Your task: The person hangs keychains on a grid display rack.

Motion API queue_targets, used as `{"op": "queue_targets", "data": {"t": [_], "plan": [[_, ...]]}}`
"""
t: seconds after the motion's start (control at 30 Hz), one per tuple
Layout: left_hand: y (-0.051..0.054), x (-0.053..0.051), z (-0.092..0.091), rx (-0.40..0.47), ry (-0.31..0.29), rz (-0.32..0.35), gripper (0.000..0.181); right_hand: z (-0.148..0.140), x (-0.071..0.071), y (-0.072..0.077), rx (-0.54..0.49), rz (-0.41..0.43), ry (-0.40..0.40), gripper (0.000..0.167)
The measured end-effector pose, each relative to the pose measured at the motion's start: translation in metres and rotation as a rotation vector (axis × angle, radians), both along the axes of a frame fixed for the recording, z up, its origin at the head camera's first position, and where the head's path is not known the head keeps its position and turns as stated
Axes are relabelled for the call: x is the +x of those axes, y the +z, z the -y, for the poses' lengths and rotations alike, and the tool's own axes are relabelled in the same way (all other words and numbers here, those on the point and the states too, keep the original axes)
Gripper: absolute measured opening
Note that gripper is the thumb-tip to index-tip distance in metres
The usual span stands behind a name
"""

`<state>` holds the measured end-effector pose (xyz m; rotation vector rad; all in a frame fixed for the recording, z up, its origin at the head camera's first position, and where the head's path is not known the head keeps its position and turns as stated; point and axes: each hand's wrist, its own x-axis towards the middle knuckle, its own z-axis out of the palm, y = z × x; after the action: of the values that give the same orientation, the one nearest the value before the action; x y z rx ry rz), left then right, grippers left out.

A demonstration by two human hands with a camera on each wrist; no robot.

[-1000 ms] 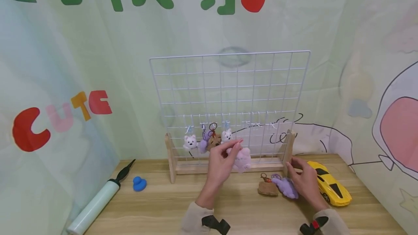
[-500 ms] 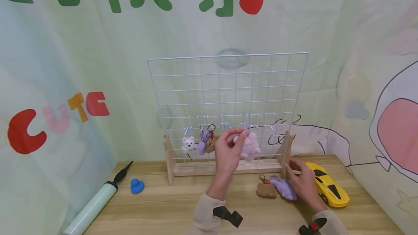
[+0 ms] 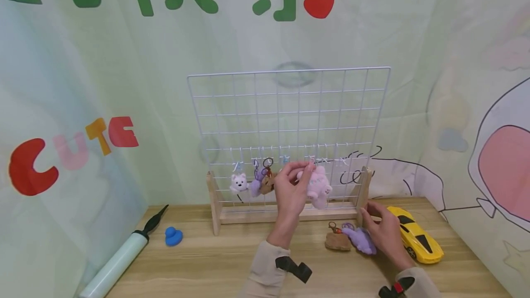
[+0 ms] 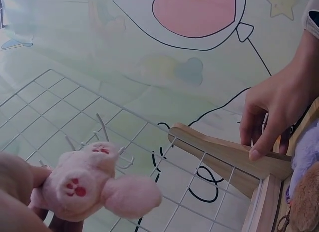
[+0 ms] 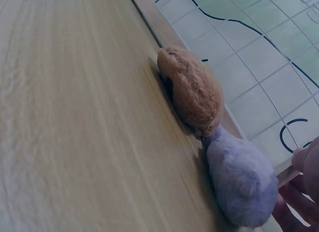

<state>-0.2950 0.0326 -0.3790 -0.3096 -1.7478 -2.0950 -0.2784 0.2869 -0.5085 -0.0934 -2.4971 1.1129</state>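
My left hand (image 3: 290,194) pinches a pink plush keychain (image 3: 319,187) by its top, in front of the hooks on a white wire grid rack (image 3: 290,71). In the left wrist view the plush toy (image 4: 82,184) shows red paw pads, and hooks stick out just behind it. Whether its ring is on a hook is hidden by the fingers. My right hand (image 3: 385,229) grips the rack's right wooden upright (image 3: 364,190) between thumb and fingers. Beside that hand, a purple plush keychain (image 3: 359,239) and a brown plush keychain (image 3: 337,242) lie on the table.
Left on the rack hang a white plush dog (image 3: 239,182), a purple plush (image 3: 256,186) and a brown one (image 3: 267,184). A yellow toy car (image 3: 418,236) sits right of my right hand. Farther left lie a blue rubber duck (image 3: 173,236) and a balloon pump (image 3: 120,261).
My left hand has moved right and slightly up with the pink plush keychain, to the hooks right of the rack's middle. The right hand keeps its grip on the upright.
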Motion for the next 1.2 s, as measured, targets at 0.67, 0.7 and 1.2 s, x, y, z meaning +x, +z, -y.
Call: {"op": "queue_targets", "data": {"t": [0.67,0.7,1.2], "plan": [[-0.056,-0.003,0.007,-0.210,-0.275,0.236,0.046,-0.005,-0.004,-0.006,0.012,-0.025,0.013,0.044],[-0.062,-0.003,0.008,-0.242,-0.317,0.251,0.047,-0.005,-0.004,-0.007,0.012,-0.027,0.011,0.044],[-0.139,-0.016,-0.016,-0.932,-0.362,-0.045,0.029,-0.005,-0.004,-0.008,0.021,-0.037,0.007,0.045]]}}
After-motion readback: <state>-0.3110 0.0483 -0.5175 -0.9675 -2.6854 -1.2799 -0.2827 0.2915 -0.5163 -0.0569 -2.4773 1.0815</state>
